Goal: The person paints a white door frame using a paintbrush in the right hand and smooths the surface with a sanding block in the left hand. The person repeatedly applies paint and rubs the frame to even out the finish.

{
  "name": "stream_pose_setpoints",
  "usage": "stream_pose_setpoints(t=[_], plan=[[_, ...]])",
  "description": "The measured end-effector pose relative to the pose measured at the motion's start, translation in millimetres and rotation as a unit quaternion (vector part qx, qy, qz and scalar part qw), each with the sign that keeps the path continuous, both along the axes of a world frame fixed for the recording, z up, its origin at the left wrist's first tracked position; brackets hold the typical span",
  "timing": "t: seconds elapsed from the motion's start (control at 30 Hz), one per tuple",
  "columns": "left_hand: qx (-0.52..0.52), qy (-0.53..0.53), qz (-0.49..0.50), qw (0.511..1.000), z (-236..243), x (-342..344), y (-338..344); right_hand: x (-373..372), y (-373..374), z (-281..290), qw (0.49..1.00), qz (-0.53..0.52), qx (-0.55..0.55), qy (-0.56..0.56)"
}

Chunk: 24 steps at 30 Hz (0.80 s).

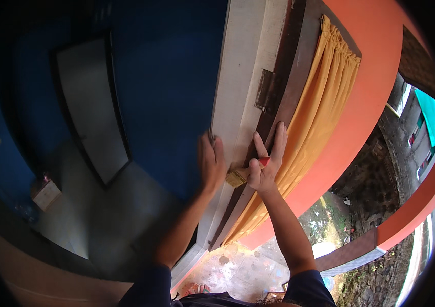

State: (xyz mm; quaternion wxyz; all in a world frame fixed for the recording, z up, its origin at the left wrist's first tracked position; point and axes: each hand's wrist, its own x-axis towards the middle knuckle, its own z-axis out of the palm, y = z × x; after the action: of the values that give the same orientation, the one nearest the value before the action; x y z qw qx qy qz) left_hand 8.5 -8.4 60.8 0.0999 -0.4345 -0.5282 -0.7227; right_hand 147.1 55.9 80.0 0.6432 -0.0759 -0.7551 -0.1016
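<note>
A pale, white-painted wooden door frame (238,77) runs up the middle, with a darker brown strip along its right side. My left hand (210,162) is closed at its left edge, fingers bent together. A small greyish thing (213,138) shows at those fingertips, too small to name. My right hand (267,166) holds a flat paintbrush (236,177) in its thumb and palm. The brush's bristles point left toward the frame, and its red handle end (264,161) pokes out. Two fingers of that hand stretch upward, lying on the brown strip.
A metal hinge plate (265,89) sits on the frame above my hands. To the right hangs a yellow curtain (320,102) beside an orange wall (376,102). The dim blue room at left has a grey door (92,102) and a box (46,194) on the floor.
</note>
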Motion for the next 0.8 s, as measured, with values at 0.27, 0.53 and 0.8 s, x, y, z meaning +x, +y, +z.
stream_pose_setpoints(t=[0.27, 0.53, 0.8], plan=[[0.187, 0.083, 0.013, 0.979, 190, -23, 28, -3, -4, 0, 1.000, 0.017, 0.003, 0.005], [0.050, 0.058, 0.064, 0.995, 89, -2, 25, 3, 3, -5, 1.000, 0.013, -0.025, 0.007], [0.214, 0.101, 0.051, 0.970, 257, -29, 43, -5, -1, -8, 0.999, 0.018, -0.027, -0.001]])
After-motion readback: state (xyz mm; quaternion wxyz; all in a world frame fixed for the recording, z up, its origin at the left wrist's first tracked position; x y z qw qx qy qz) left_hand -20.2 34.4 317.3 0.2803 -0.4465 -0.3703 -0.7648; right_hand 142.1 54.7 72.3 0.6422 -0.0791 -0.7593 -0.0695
